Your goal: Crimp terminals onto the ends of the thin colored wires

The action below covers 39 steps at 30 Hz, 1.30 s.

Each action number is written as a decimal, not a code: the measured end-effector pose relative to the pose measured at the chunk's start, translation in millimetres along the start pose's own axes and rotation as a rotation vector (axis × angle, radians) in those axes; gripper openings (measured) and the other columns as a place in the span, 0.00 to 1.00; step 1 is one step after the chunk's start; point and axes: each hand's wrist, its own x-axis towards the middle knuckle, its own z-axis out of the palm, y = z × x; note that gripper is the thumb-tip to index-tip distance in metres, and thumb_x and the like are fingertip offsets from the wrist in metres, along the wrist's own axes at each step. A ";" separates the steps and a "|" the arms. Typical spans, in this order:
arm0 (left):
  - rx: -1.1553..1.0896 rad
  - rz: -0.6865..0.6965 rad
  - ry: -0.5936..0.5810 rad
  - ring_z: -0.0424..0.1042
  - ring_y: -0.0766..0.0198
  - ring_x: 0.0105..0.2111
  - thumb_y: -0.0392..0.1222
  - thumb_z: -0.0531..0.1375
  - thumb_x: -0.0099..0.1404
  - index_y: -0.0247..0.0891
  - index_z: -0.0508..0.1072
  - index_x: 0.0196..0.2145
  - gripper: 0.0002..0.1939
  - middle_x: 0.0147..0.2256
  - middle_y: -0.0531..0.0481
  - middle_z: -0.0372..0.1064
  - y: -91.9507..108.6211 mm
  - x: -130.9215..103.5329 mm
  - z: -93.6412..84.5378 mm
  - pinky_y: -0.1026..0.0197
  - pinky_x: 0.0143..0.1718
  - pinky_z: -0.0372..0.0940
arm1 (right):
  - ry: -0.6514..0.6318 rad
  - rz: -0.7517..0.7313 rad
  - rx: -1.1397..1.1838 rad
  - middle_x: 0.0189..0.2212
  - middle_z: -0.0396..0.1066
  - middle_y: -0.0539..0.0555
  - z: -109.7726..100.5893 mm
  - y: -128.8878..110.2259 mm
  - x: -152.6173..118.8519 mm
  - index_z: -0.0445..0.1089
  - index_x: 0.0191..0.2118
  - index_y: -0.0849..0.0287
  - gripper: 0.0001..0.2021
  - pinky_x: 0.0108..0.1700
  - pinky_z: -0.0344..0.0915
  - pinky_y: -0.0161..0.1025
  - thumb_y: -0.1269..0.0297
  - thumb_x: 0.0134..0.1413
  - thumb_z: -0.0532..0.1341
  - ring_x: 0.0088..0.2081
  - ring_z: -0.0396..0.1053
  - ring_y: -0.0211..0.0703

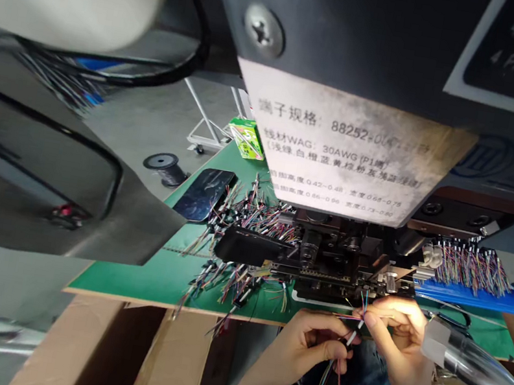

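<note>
Thin multicolour wire bundle (345, 339) held between both hands, just below the front of the crimping machine (325, 256). Wires look very light, limp and fine; loose ends droop down from the left hand toward the lap. Likely easy to kink or to splay, so the best hold is a fingertip pinch close to the stripped ends, not along the slack.

Left hand (310, 346): fingers curled, pinching the bundle near its white sleeve. Right hand (397, 337): thumb and forefinger pressed together on single wire tips, which poke up just under the machine's die area. Hands almost touching each other, wires bridging the gap.

Around: green table (144, 275) carrying a heap of finished wire pieces (239, 242); blue comb rack (476, 295) with wire ends standing in it on the right; smudged spec label (343, 148) on the machine; phone (202, 193) lying at the left on the table.
</note>
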 end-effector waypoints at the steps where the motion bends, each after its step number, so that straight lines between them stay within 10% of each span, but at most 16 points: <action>1: 0.004 0.025 0.020 0.76 0.67 0.23 0.64 0.79 0.54 0.34 0.86 0.32 0.27 0.25 0.50 0.78 -1.4 1.4 1.5 0.66 0.31 0.71 | 0.018 0.008 0.007 0.33 0.82 0.54 0.5 2.8 0.6 0.82 0.42 0.55 0.11 0.30 0.72 0.39 0.52 0.68 0.70 0.26 0.72 0.43; 17: 0.038 0.119 0.097 0.75 0.65 0.25 0.58 0.77 0.59 0.35 0.86 0.34 0.21 0.27 0.50 0.77 -7.0 5.8 7.4 0.64 0.32 0.71 | 0.054 0.048 -0.030 0.18 0.65 0.46 9.3 4.7 5.3 0.84 0.43 0.55 0.12 0.21 0.53 0.37 0.52 0.68 0.69 0.19 0.57 0.38; 23: 0.036 0.112 0.089 0.75 0.65 0.25 0.61 0.77 0.58 0.35 0.86 0.35 0.24 0.25 0.50 0.77 -5.3 3.3 5.5 0.65 0.32 0.70 | 0.053 -0.013 -0.102 0.18 0.64 0.45 6.3 8.7 6.1 0.84 0.44 0.53 0.11 0.25 0.62 0.37 0.53 0.70 0.67 0.21 0.62 0.41; 29: 0.003 0.019 -0.063 0.74 0.68 0.21 0.62 0.78 0.56 0.35 0.87 0.34 0.25 0.25 0.50 0.76 1.1 -4.7 -6.4 0.66 0.28 0.69 | -0.123 -0.320 -0.213 0.38 0.80 0.54 -8.3 -5.2 12.8 0.81 0.36 0.53 0.07 0.33 0.71 0.37 0.63 0.69 0.68 0.34 0.76 0.44; 39: 0.078 0.125 0.102 0.74 0.66 0.23 0.61 0.77 0.59 0.34 0.85 0.31 0.24 0.27 0.49 0.76 -0.6 3.6 4.7 0.63 0.30 0.71 | 0.027 0.016 -0.049 0.24 0.77 0.51 2.8 5.8 4.0 0.84 0.43 0.54 0.11 0.24 0.62 0.38 0.53 0.68 0.69 0.22 0.65 0.41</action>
